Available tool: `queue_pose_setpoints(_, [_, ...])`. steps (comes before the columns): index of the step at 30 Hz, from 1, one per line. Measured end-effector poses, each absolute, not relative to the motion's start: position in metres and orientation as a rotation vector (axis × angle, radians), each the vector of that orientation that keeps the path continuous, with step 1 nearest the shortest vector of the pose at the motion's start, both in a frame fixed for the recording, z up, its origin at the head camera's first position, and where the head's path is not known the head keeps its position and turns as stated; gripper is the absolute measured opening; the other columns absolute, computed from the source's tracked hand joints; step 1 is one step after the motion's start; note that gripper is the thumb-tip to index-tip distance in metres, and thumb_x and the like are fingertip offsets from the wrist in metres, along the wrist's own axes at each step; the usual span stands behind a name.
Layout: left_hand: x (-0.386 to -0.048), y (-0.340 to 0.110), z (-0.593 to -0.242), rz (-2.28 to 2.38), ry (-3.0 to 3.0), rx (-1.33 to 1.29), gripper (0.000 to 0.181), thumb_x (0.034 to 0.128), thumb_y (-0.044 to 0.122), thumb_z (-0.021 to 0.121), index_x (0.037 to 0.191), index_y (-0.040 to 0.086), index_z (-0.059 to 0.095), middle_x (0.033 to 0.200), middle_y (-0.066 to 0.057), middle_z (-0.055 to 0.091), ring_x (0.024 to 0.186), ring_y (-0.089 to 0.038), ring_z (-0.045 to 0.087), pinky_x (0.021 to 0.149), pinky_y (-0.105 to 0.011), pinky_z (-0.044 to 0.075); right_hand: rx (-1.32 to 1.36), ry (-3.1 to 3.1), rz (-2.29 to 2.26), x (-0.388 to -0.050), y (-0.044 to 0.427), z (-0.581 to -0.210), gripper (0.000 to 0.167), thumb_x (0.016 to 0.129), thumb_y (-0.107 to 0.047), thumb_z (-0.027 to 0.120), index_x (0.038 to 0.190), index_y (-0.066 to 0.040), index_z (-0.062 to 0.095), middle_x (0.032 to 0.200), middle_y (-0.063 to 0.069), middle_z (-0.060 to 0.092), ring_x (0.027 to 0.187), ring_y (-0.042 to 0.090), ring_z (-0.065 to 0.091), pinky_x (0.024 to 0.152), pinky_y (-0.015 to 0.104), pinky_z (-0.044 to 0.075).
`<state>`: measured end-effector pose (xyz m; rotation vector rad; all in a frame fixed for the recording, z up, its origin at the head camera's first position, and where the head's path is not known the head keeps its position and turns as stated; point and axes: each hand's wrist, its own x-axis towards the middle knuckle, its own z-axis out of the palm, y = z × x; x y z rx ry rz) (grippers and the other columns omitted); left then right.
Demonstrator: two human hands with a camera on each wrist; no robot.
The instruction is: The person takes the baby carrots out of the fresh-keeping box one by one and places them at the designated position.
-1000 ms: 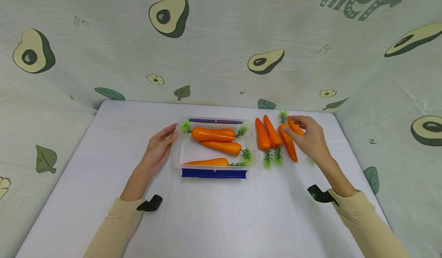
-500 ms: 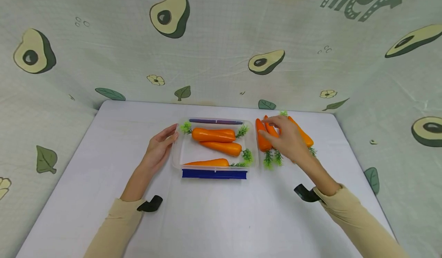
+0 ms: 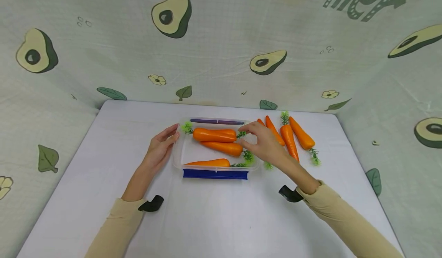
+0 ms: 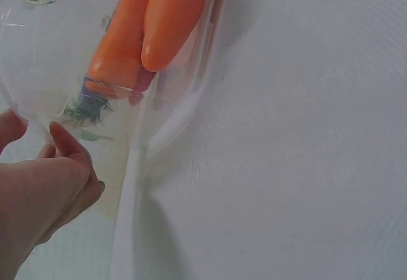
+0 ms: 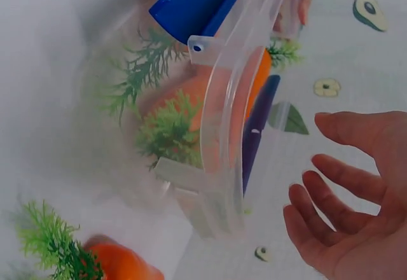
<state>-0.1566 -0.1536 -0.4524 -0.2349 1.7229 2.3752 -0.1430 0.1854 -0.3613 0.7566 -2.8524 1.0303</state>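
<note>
A clear plastic food container (image 3: 178,156) with blue side clips (image 3: 215,174) sits on the white table, holding several carrots (image 3: 214,134) with green tops. My left hand (image 3: 159,149) grips its left wall, thumb and fingers on either side of the rim (image 4: 38,124). Over the container's right end hovers my right hand (image 3: 264,143), fingers spread and apart from one another. In the right wrist view that hand (image 5: 356,191) holds nothing. It partly hides the container's right wall and a carrot (image 3: 260,121) lying just outside it.
Right of the container lie more carrots, among them one with its top pointing away (image 3: 289,138) and an outermost one (image 3: 301,133). A cloth backdrop (image 3: 221,78) printed with avocados and leaves rises behind the table (image 3: 207,219) and along both sides.
My right hand has released a carrot at the far right of the group, then moved left across the carrots to above the container's right end. The left hand has stayed on the container.
</note>
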Motion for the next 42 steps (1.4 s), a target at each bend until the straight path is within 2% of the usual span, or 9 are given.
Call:
queue_pose_setpoints(6, [-0.157, -0.154, -0.455, 2.382, 1.722, -0.239, 0.054, 0.1040, 0.004, 0.059, 0.155, 0.000, 0.042, 0.155, -0.016, 0.036, 0.125, -0.011, 0.047, 0.104, -0.015, 0.044, 0.882, -2.857, 1.090, -0.145, 0.171, -0.375, 0.036, 0.093, -0.012, 0.077, 0.124, 0.004, 0.068, 0.118, 0.020, 0.067, 0.111, 0.038, 0.063, 0.097, 0.053, 0.054])
queue_pose_setpoints(11, [-0.157, -0.155, -0.456, 2.381, 1.723, -0.232, 0.055, 0.1038, 0.005, 0.060, 0.155, 0.001, 0.042, 0.153, -0.014, 0.039, 0.125, -0.011, 0.047, 0.110, -0.020, 0.042, 0.963, -2.871, 1.108, -0.144, 0.161, -0.385, 0.036, 0.094, -0.012, 0.077, 0.124, 0.005, 0.068, 0.120, 0.020, 0.067, 0.111, 0.039, 0.063, 0.097, 0.054, 0.054])
queue_pose_setpoints(22, [-0.157, -0.153, -0.454, 2.379, 1.717, -0.232, 0.054, 0.1041, 0.005, 0.060, 0.155, 0.001, 0.042, 0.155, -0.014, 0.039, 0.127, -0.012, 0.047, 0.115, -0.025, 0.038, 1.101, -2.940, 1.150, -0.142, 0.151, -0.402, 0.038, 0.095, -0.013, 0.076, 0.127, 0.004, 0.066, 0.125, 0.018, 0.068, 0.112, 0.035, 0.063, 0.100, 0.049, 0.053])
queue_pose_setpoints(28, [-0.157, -0.154, -0.454, 2.371, 1.723, -0.245, 0.054, 0.1046, 0.005, 0.058, 0.156, 0.002, 0.042, 0.158, -0.014, 0.038, 0.129, -0.013, 0.046, 0.117, -0.029, 0.035, 1.201, -2.935, 1.224, -0.146, 0.148, -0.409, 0.035, 0.095, -0.013, 0.075, 0.124, 0.006, 0.068, 0.120, 0.019, 0.070, 0.107, 0.032, 0.064, 0.098, 0.046, 0.054])
queue_pose_setpoints(33, [-0.157, -0.153, -0.453, 2.369, 1.731, -0.248, 0.054, 0.1045, 0.005, 0.058, 0.156, 0.003, 0.042, 0.158, -0.015, 0.037, 0.126, -0.011, 0.047, 0.118, -0.030, 0.035, 1.286, -2.971, 1.267, -0.150, 0.148, -0.410, 0.030, 0.098, -0.013, 0.072, 0.121, 0.006, 0.070, 0.116, 0.017, 0.072, 0.103, 0.027, 0.066, 0.095, 0.038, 0.056])
queue_pose_setpoints(38, [-0.157, -0.153, -0.452, 2.358, 1.749, -0.256, 0.053, 0.1047, 0.005, 0.058, 0.155, 0.003, 0.043, 0.157, -0.015, 0.038, 0.125, -0.011, 0.047, 0.114, -0.025, 0.038, 1.401, -3.098, 1.206, -0.154, 0.147, -0.407, 0.027, 0.102, -0.014, 0.066, 0.121, 0.003, 0.070, 0.113, 0.010, 0.073, 0.095, 0.015, 0.064, 0.089, 0.026, 0.056])
queue_pose_setpoints(42, [-0.157, -0.153, -0.454, 2.363, 1.752, -0.256, 0.053, 0.1047, 0.004, 0.058, 0.155, 0.002, 0.043, 0.156, -0.017, 0.037, 0.124, -0.012, 0.047, 0.110, -0.020, 0.042, 1.478, -3.171, 1.153, -0.158, 0.145, -0.404, 0.026, 0.102, -0.013, 0.066, 0.123, 0.002, 0.069, 0.112, 0.009, 0.072, 0.093, 0.014, 0.061, 0.089, 0.024, 0.055])
